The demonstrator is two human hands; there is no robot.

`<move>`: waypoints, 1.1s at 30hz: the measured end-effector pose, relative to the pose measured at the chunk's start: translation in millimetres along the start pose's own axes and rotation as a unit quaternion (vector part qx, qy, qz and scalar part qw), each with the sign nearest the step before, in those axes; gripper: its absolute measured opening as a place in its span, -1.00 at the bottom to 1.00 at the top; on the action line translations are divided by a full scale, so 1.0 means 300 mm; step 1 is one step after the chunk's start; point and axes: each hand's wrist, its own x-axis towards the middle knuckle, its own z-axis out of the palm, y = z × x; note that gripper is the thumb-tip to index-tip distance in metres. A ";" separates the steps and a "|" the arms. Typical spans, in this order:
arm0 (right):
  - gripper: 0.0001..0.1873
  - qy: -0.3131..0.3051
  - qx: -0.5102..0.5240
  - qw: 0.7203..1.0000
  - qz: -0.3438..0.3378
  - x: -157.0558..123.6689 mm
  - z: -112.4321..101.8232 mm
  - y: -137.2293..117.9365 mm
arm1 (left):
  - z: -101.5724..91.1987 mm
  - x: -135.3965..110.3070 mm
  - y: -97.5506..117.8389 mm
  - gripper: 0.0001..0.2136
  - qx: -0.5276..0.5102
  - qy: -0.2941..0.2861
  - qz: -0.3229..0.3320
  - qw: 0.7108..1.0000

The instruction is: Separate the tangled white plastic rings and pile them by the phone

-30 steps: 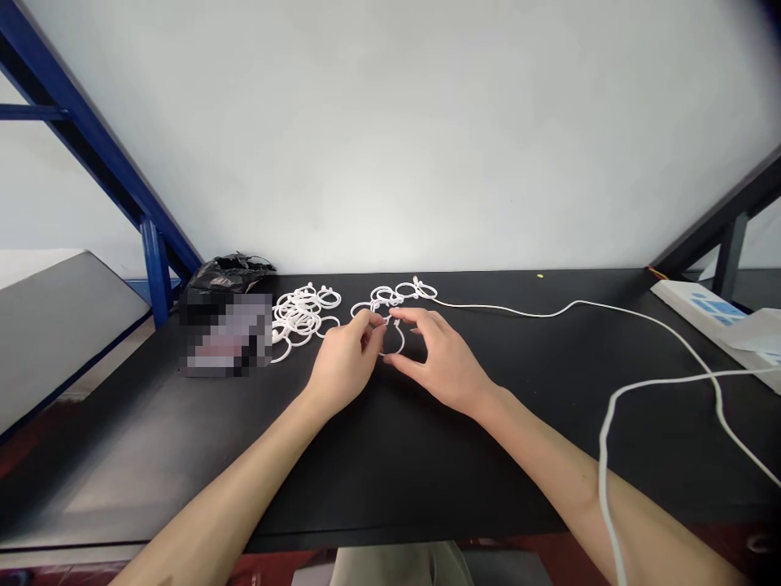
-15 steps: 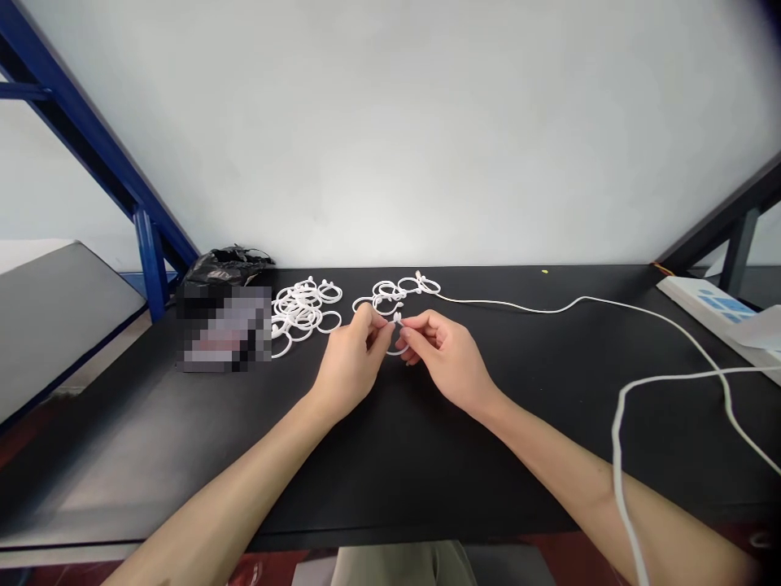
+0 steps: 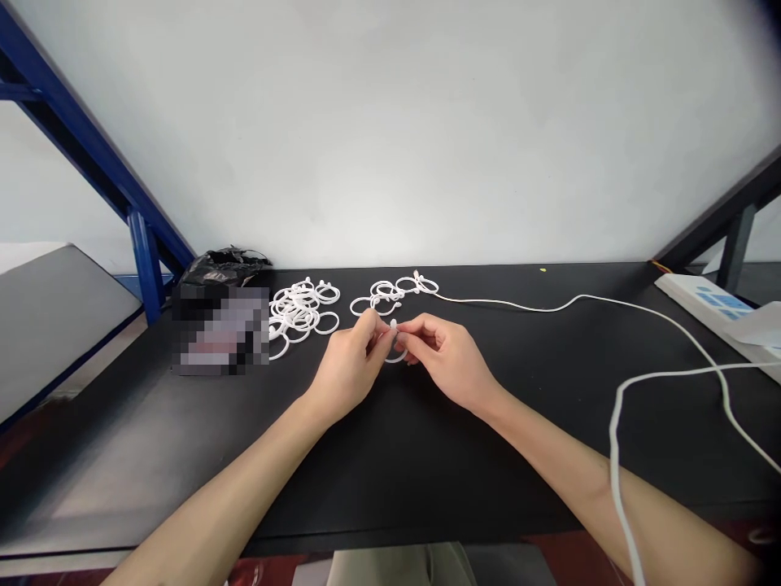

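Observation:
My left hand and my right hand meet over the middle of the table, each in a pinch on one white curtain ring. The ring's small rounded ends stick up between the fingertips, and its thin loop hangs below them. Fingers hide much of the ring, so I cannot tell whether its ends are joined. Just beyond my hands lies a small group of similar rings. To the left of my left hand is a larger heap of white rings.
A black plastic bag lies at the back left, behind a blurred-out patch. A white cable runs across the black table and loops over my right forearm. At the right edge sits a white box with blue markings.
My fingertips have come closer together at the ring's ends, which show less above the fingers. The view has shifted slightly; the heaps lie as before.

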 end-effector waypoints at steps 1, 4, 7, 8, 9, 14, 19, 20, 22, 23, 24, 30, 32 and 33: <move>-0.78 0.005 -0.016 1.000 -0.008 0.006 0.000 0.002 | -0.001 0.006 0.001 -0.82 0.015 0.003 0.000 1.000; -0.75 0.024 -0.089 0.995 -0.042 0.024 0.000 0.016 | -0.019 0.029 -0.006 -0.86 0.080 0.026 -0.003 0.996; -0.74 0.024 -0.180 0.982 -0.049 0.032 -0.001 0.041 | -0.066 0.056 -0.038 -0.86 0.144 0.071 -0.040 0.986; -0.74 0.016 -0.209 0.977 -0.045 0.033 -0.002 0.050 | -0.089 0.065 -0.056 -0.85 0.162 0.090 -0.056 0.981; -0.74 0.007 -0.233 0.972 -0.040 0.033 -0.002 0.058 | -0.114 0.073 -0.077 -0.84 0.185 0.115 -0.069 0.973; -0.74 -0.011 -0.306 0.951 -0.036 0.044 0.001 0.072 | -0.214 0.095 -0.200 -0.81 0.310 0.198 -0.092 0.925; -0.62 -0.030 -0.438 0.896 -0.057 0.087 0.034 0.047 | -0.220 0.092 -0.242 -0.69 0.377 0.184 -0.125 0.899; -0.59 -0.036 -0.463 0.884 -0.057 0.099 0.045 0.041 | -0.216 0.091 -0.240 -0.67 0.381 0.184 -0.124 0.897; -0.56 -0.047 -0.499 0.864 -0.058 0.126 0.073 0.035 | -0.209 0.089 -0.231 -0.67 0.385 0.190 -0.115 0.896; -0.57 -0.052 -0.512 0.855 -0.065 0.141 0.088 0.035 | -0.206 0.088 -0.227 -0.67 0.386 0.194 -0.107 0.895; -0.58 -0.054 -0.524 0.847 -0.074 0.157 0.103 0.036 | -0.204 0.088 -0.222 -0.68 0.387 0.199 -0.097 0.895; -0.75 -0.049 -0.559 0.820 -0.109 0.220 0.150 0.055 | -0.172 0.084 -0.201 -0.73 0.373 0.198 -0.003 0.907; -0.74 -0.039 -0.563 0.816 -0.126 0.210 0.144 0.061 | -0.155 0.083 -0.191 -0.75 0.355 0.188 0.023 0.916; -0.74 -0.029 -0.566 0.812 -0.142 0.197 0.137 0.065 | -0.147 0.083 -0.186 -0.77 0.344 0.183 0.033 0.920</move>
